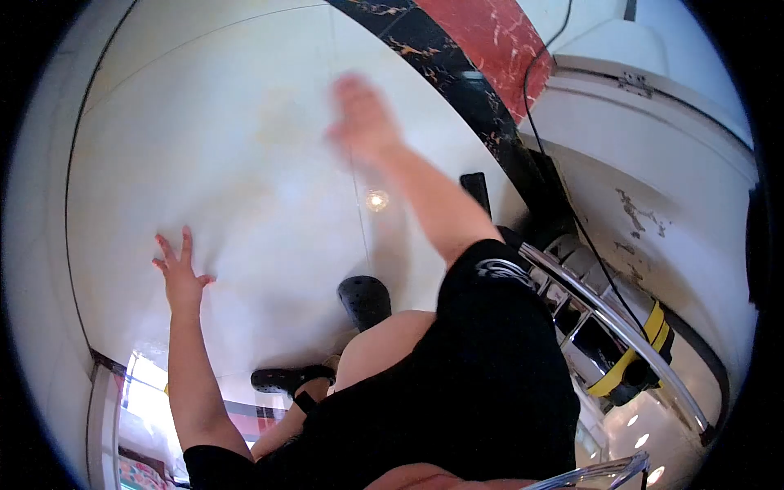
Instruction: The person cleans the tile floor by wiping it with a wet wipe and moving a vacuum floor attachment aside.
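Note:
My left hand (181, 273) has its fingers and thumb spread, resting on or just over the pale glossy floor (245, 180); nothing is held in it. Further out, my right hand (363, 122) is stretched forward above the same floor. Motion smears its fingers, and I cannot make out anything in it. Faint yellowish patches show on the floor near it. My feet are in black clogs (365, 300), placed close to my bent knee.
To my right are a curved chrome rail (621, 331) and a yellow-and-black machine (633, 359). A black cable (563, 192) hangs past a white panel with peeling paint (653, 171). A dark flat object (474, 193) lies near the black marble border (445, 61).

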A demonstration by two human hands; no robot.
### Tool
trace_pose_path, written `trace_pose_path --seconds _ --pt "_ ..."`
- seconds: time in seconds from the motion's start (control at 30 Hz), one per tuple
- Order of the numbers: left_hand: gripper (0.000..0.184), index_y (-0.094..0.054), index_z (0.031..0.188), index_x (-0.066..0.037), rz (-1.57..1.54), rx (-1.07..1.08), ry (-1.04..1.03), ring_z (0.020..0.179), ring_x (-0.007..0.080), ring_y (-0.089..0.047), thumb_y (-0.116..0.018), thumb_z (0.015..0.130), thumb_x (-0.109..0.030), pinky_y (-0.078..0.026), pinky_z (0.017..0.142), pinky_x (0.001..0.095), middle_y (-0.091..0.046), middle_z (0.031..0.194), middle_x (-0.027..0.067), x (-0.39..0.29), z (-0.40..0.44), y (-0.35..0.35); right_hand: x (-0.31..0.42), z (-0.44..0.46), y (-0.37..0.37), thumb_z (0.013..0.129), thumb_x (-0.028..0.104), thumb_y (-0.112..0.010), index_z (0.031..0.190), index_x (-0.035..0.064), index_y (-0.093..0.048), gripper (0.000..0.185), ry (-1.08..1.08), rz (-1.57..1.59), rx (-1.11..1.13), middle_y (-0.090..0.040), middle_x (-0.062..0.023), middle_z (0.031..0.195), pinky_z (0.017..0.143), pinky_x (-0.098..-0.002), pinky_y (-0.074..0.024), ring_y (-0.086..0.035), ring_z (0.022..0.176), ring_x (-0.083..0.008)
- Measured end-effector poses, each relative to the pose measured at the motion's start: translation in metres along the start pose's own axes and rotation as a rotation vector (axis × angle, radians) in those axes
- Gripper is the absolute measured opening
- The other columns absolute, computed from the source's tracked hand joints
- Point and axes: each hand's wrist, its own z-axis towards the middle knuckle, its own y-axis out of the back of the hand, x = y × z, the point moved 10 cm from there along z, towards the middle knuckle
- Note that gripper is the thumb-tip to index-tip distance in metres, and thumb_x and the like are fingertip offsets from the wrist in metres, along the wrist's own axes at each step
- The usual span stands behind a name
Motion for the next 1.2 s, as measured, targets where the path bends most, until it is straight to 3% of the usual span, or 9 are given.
trace_pose_path --seconds 0.2,0.33,0.43,0.57,0.7,0.87,0.9,1.07,1.2 --pt "0.117 -0.018 0.141 -0.044 -0.032 0.026 0.033 0.133 0.0506 -0.012 -0.082 0.052 -0.002 -0.053 0.088 0.0427 0.004 0.153 0.0061 0.005 0.002 -0.004 -0.266 -0.039 0.061 0.091 0.041 -0.043 0.140 -0.0064 -0.022 0.071 -1.102 0.297 -0.586 -0.021 -0.0242 0.147 0.112 -0.0413 -0.0154 -0.018 0.137 -0.0360" --pt "0.118 -0.018 0.141 -0.044 -0.016 0.052 0.051 0.133 0.0514 -0.011 -0.082 0.052 0.000 -0.057 0.079 0.0405 0.003 0.153 0.0054 -0.001 -0.002 0.003 -0.122 0.109 0.054 0.090 0.056 -0.031 0.140 -0.0069 -0.022 0.081 -0.590 0.137 -0.373 -0.014 -0.0214 0.150 0.114 -0.0373 -0.0022 -0.008 0.141 -0.0299" --pt "0.118 -0.018 0.141 -0.044 -0.019 0.095 0.085 0.133 0.0514 -0.011 -0.082 0.052 0.000 -0.058 0.077 0.0394 0.003 0.153 0.0051 -0.001 -0.002 0.003 0.042 0.196 0.019 0.089 0.053 -0.035 0.140 -0.0029 -0.026 0.076 -0.143 0.128 -0.239 -0.019 -0.0186 0.149 0.114 -0.0412 -0.0077 -0.012 0.140 -0.0291" --pt "0.118 -0.018 0.141 -0.045 -0.042 0.098 0.095 0.133 0.0511 -0.009 -0.082 0.052 0.000 -0.058 0.076 0.0390 0.003 0.153 0.0046 0.003 -0.001 -0.001 0.255 0.167 -0.040 0.085 0.053 -0.046 0.137 0.0011 -0.034 0.074 0.486 0.047 -0.123 -0.029 -0.0155 0.146 0.113 -0.0380 -0.0136 -0.022 0.137 -0.0275" --pt "0.118 -0.017 0.141 -0.047 -0.055 0.099 0.072 0.134 0.0503 -0.009 -0.081 0.053 0.001 -0.058 0.076 0.0378 0.006 0.153 0.0036 0.003 -0.001 0.000 0.305 0.098 -0.057 0.085 0.049 -0.049 0.135 0.0060 -0.038 0.067 0.942 0.230 -0.133 -0.033 -0.0136 0.144 0.112 -0.0388 -0.0157 -0.027 0.135 -0.0253" --pt "0.118 -0.017 0.140 -0.047 -0.063 0.191 0.125 0.134 0.0495 -0.011 -0.080 0.054 0.001 -0.057 0.080 0.0374 0.008 0.153 0.0028 0.006 -0.003 -0.006 0.081 0.203 0.017 0.093 0.037 -0.037 0.135 0.0060 -0.038 0.052 0.004 -0.170 -0.365 -0.036 -0.0135 0.142 0.109 -0.0466 -0.0196 -0.029 0.133 -0.0295" --pt "0.121 -0.013 0.141 -0.046 -0.019 0.133 0.072 0.132 0.0517 -0.014 -0.083 0.051 -0.006 -0.058 0.079 0.0396 0.008 0.153 0.0058 0.003 -0.002 -0.009 0.026 0.204 0.038 0.096 0.038 -0.027 0.137 0.0070 -0.035 0.052 -0.258 -0.089 -0.082 -0.026 -0.0113 0.148 0.111 -0.0477 -0.0158 -0.023 0.136 -0.0295" --pt "0.124 -0.010 0.142 -0.046 0.010 0.098 0.055 0.130 0.0543 -0.017 -0.086 0.049 -0.014 -0.058 0.077 0.0422 0.008 0.153 0.0081 0.004 -0.001 -0.010 -0.092 0.134 0.078 0.093 0.055 -0.021 0.143 0.0064 -0.026 0.070 -0.827 0.056 -0.258 -0.014 -0.0150 0.151 0.113 -0.0447 -0.0067 -0.006 0.141 -0.0305" --pt "0.122 -0.012 0.141 -0.047 0.038 0.093 0.030 0.129 0.0553 -0.019 -0.087 0.050 -0.017 -0.058 0.077 0.0429 0.008 0.153 0.0096 0.002 -0.001 -0.010 -0.059 0.229 0.065 0.092 0.054 -0.028 0.136 -0.0121 -0.027 0.079 -0.427 -0.013 -0.397 -0.027 -0.0243 0.144 0.113 -0.0421 -0.0096 -0.021 0.137 -0.0360"
